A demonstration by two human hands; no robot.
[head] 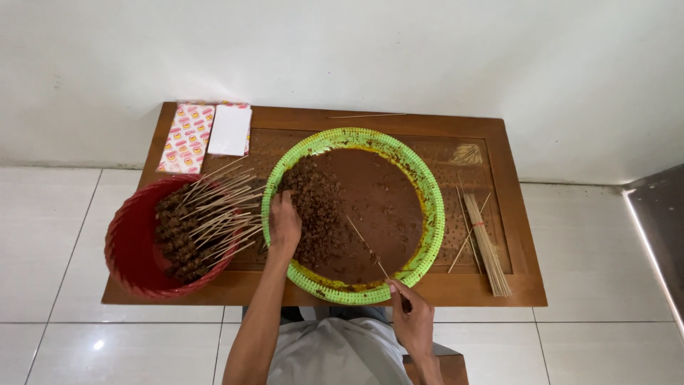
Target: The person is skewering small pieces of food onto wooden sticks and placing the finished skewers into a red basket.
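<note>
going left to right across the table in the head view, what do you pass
red basket of finished skewers → left hand in the meat pile → green basin → right hand pinching a skewer → bundle of bare sticks

1. This looks like a home food-preparation spot, not a fitted kitchen: a low wooden table (513,214) stands on white floor tiles (50,235) against a plain white wall (356,50).
2. A green basket tray (427,207) of marinated meat (317,207), a red basket (125,242) of filled skewers (199,228) and spare bamboo sticks (486,246) show cooking prep.
</note>
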